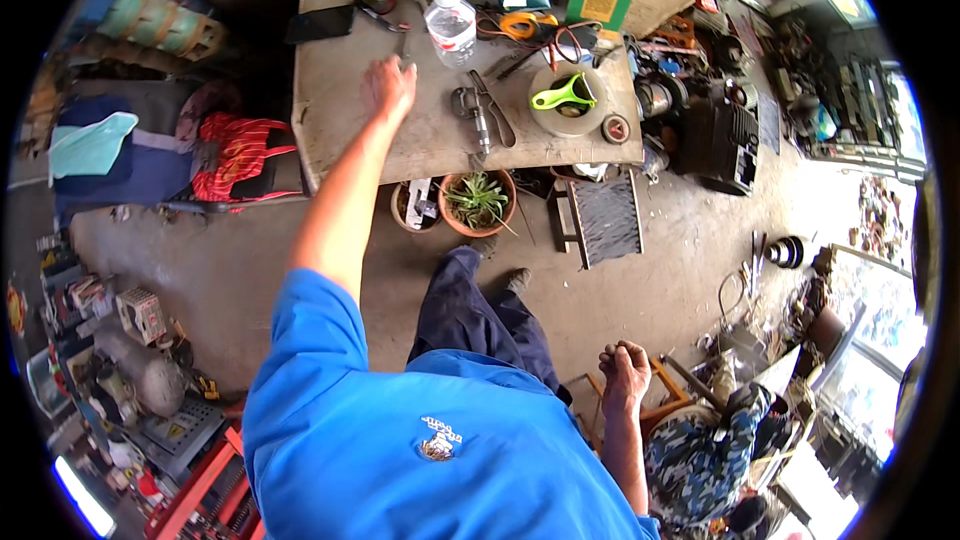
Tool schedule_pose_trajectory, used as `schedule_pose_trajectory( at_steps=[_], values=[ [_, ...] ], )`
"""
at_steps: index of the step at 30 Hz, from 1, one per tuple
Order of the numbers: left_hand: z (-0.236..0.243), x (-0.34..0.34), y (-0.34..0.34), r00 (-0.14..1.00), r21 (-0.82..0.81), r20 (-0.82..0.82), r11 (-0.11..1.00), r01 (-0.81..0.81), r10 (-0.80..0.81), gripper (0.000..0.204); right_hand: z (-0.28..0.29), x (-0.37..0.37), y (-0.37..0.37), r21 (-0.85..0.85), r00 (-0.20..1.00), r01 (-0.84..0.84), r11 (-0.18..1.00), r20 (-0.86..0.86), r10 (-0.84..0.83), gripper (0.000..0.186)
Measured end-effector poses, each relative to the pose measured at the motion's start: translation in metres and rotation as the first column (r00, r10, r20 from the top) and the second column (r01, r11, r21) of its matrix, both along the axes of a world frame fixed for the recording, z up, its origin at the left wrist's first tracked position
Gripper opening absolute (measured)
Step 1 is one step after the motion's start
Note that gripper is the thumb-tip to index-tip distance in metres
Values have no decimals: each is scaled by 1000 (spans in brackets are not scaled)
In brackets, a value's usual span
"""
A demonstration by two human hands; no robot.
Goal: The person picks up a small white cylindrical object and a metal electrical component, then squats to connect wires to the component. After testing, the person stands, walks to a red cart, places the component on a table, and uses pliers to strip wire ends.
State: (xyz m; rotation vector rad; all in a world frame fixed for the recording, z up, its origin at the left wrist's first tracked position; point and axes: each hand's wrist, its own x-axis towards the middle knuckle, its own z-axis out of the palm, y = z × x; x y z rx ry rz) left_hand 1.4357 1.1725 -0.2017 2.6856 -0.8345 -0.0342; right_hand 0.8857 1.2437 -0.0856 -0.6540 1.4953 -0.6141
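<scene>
Bare L hand (388, 90) nr slim grey metal tool (403, 42), bare R hand (625, 372) half-curled; can't tell from here if either's gripping.

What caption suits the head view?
Blue-sleeved left arm outstretched over a worn grey-brown workbench, near a clear plastic bottle.

Lettering is not legible. Print appears on the green card (600, 2), in red on the clear bottle (452, 28), and in white on the blue shirt (437, 480).
</scene>
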Motion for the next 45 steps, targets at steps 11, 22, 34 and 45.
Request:
schedule_pose_trajectory(
  at_steps=[11,22,34,45],
  values=[
    [-8,42,2,709,-179,-698,935,-307,100,27,11,39,45,-22,996,25,999,-88,-27,16],
    [121,-237,68,-497,-373,-728,881,-291,-472,21,47,87,-1,-344,988,-151,927,-81,131,21],
    [170,-461,12,-210,-572,-738,431,698,-641,15,55,-90,-21,-424,995,93,901,10,-99,15],
    [171,-640,-18,-273,-623,-443,74,779,-854,9,60,-245,-19,-456,968,122,882,-139,-207,10]
  ],
)
